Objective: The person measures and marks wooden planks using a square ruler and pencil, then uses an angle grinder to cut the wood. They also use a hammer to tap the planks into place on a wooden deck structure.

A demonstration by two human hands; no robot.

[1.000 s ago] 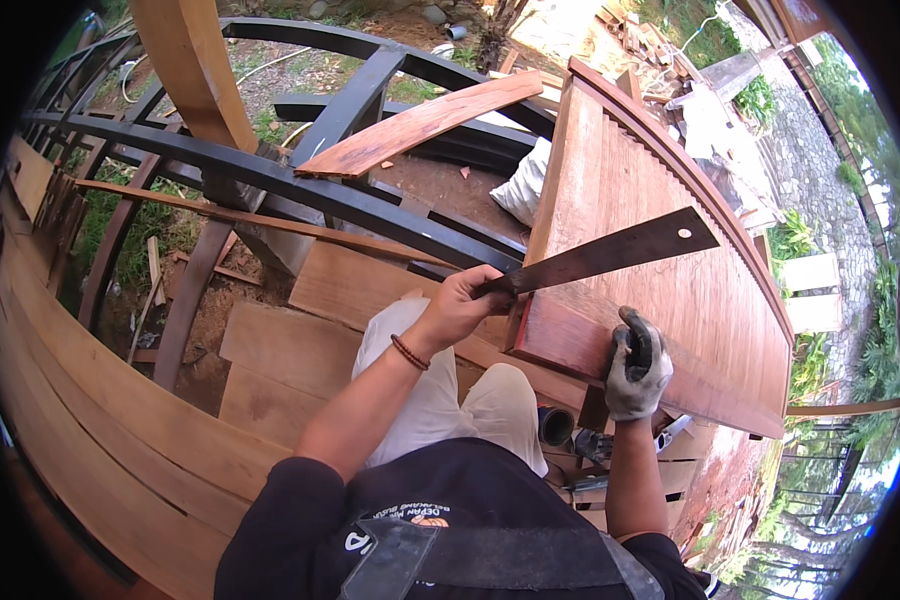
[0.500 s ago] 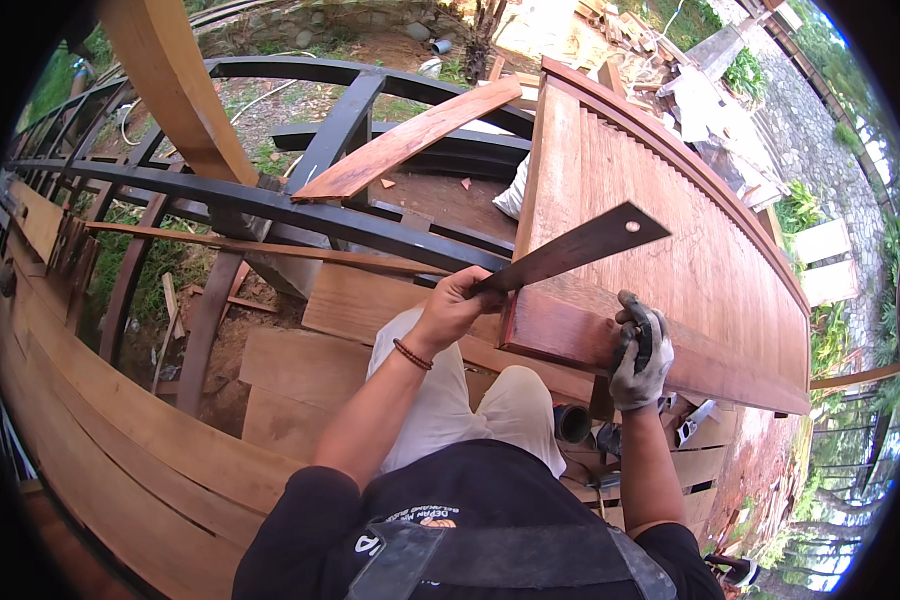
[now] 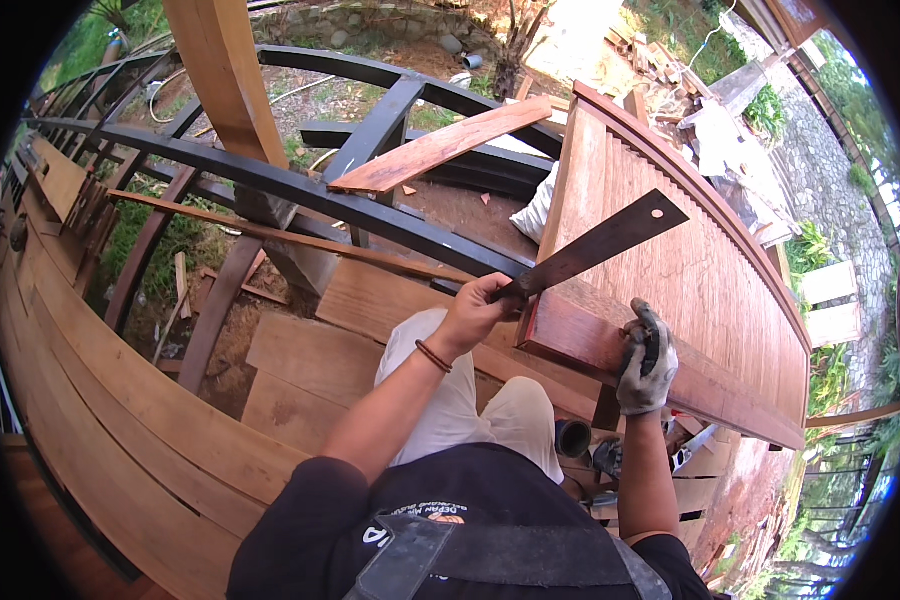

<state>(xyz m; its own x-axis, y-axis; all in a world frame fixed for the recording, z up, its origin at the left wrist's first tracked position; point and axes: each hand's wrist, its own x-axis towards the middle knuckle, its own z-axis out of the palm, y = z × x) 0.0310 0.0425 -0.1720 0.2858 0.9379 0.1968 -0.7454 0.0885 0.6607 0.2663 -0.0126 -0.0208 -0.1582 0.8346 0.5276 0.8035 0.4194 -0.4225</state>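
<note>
My left hand (image 3: 477, 315), bare with a beaded bracelet at the wrist, is closed around the near end of a try square (image 3: 610, 240). Its dark metal blade, with a hole near the tip, slants up over the corner of a reddish-brown wooden panel (image 3: 660, 240); the part in my palm is hidden. On the thick front rail (image 3: 580, 335) of that panel rests my right hand (image 3: 648, 362), in a grey-and-black work glove. The gloved fingers are curled, and whatever they may hold is hidden.
Black metal beams (image 3: 290, 185) run across the left and far side, with a loose wooden board (image 3: 440, 145) on top. A wooden post (image 3: 220, 80) rises at upper left. Planks (image 3: 120, 370) spread at left, gaps between some. Tools (image 3: 692, 448) lie below the panel's right side.
The whole view has shifted a little, so the scene sits slightly farther right. Both hands and the square keep nearly the same place against the panel.
</note>
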